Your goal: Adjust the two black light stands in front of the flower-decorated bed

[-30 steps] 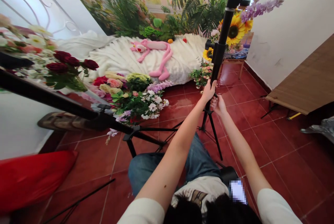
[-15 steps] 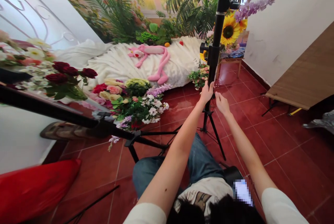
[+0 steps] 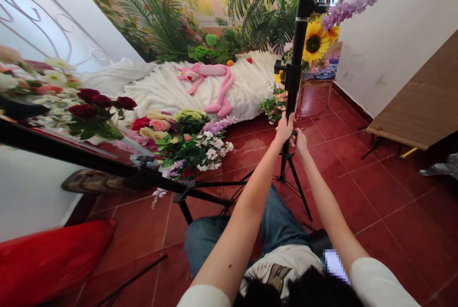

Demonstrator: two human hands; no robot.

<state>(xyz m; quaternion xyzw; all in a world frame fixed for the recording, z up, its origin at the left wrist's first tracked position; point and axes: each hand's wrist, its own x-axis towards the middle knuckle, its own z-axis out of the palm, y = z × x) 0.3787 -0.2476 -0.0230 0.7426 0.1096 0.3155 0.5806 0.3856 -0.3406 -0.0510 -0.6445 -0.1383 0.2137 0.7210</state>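
A black tripod stand rises upright in front of me, with a dark device at its top, cut off by the frame. My left hand is wrapped round its pole, below a clamp with a side knob. Just right of it and a little lower, my right hand is closed on a small black knob at the pole's side. Its fingertips are partly hidden. Below both hands the stand's legs spread to the floor.
A second black stand slants across the left, beside bunches of artificial flowers. Behind, a pink plush toy lies on white cloth. Sunflowers stand right of the pole. A brown board leans at right; a red bag lies lower left.
My right hand has moved left to the pole and closed on the knob. My left hand keeps its hold on the stand. The view has shifted slightly.
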